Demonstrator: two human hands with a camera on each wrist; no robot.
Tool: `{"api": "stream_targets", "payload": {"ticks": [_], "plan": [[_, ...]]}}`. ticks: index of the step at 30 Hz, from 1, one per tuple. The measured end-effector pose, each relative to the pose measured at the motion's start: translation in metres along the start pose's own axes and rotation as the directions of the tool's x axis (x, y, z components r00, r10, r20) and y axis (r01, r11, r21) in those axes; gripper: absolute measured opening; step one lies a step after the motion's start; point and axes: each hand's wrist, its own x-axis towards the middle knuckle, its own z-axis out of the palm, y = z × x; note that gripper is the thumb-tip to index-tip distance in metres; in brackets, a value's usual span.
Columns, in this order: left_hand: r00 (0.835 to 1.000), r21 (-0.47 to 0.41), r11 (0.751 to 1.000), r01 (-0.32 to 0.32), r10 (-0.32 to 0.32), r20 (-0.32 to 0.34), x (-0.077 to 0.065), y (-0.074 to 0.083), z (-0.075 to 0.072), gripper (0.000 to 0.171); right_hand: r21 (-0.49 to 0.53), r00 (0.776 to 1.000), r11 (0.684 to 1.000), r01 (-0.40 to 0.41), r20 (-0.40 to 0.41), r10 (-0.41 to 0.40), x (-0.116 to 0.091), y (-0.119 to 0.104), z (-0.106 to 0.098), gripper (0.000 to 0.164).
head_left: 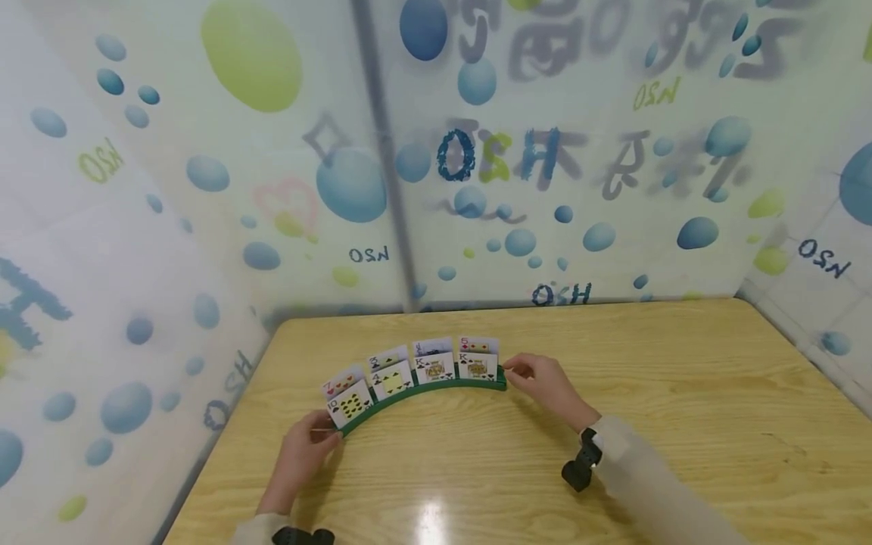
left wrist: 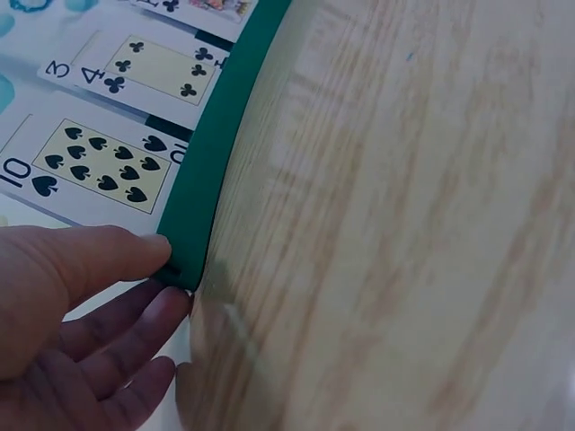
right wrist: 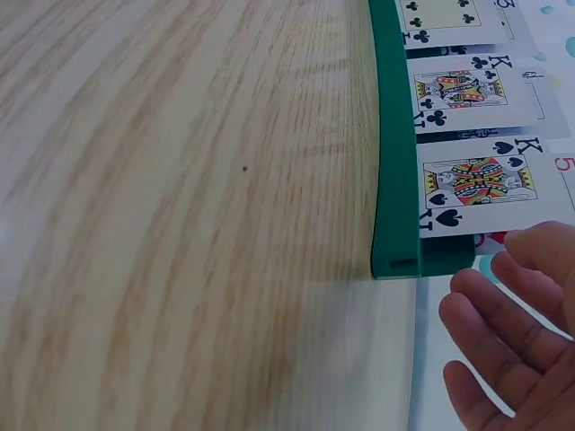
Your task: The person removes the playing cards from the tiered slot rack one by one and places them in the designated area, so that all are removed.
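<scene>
A curved green card holder (head_left: 425, 387) stands on the table with playing cards upright in two rows. In front are a ten of spades (left wrist: 103, 171), a four of clubs (left wrist: 157, 76), a king of clubs (right wrist: 463, 92) and a king of spades (right wrist: 481, 184). Behind them show a seven of hearts (head_left: 342, 384), a black three (head_left: 388, 357), a black jack (head_left: 432, 347) and a five of diamonds (head_left: 479, 344). My left hand (head_left: 306, 448) pinches the holder's left end, thumb on its front. At the right end, my right hand (head_left: 545, 382) has loosely bent fingers by the card edge.
The wooden table (head_left: 463, 469) extends around the holder. A pale wall (head_left: 518, 257) with blue and green drops rises behind the table, with more wall at the left and right sides. Dark bands with small black devices (head_left: 579, 465) sit on both wrists.
</scene>
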Motion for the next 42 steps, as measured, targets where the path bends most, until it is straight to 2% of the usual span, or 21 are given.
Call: {"api": "stream_targets", "payload": {"ticks": [6,15,21,31,39,42], "plan": [[1.0,0.021,1.0,0.015,-0.015,-0.012,-0.001,0.003,0.0,0.029,0.013,1.0,1.0,0.011,0.008,-0.011,0.005,0.0,0.005,0.014],[0.999,0.039,0.999,0.036,-0.036,0.006,0.001,0.005,0.0,0.029,-0.004,0.998,0.999,-0.047,0.041,0.047,0.012,0.0,0.011,0.009],[0.999,0.036,0.999,0.032,-0.032,0.001,0.001,0.006,0.0,0.028,-0.026,0.998,0.999,-0.02,0.061,0.021,0.014,0.0,0.012,0.006],[1.0,0.042,0.999,0.028,-0.027,-0.004,0.0,0.006,0.001,0.027,-0.016,0.997,0.999,-0.05,0.066,0.051,0.016,-0.002,0.011,0.004],[0.999,0.043,0.998,0.038,-0.038,-0.002,0.001,0.005,0.001,0.026,0.0,0.998,0.999,-0.045,0.051,0.045,0.014,-0.004,0.006,0.006],[0.999,0.042,0.998,0.048,-0.048,-0.001,0.001,0.005,0.001,0.027,-0.007,0.999,1.0,-0.019,0.036,0.02,0.013,-0.003,0.003,0.005]]}}
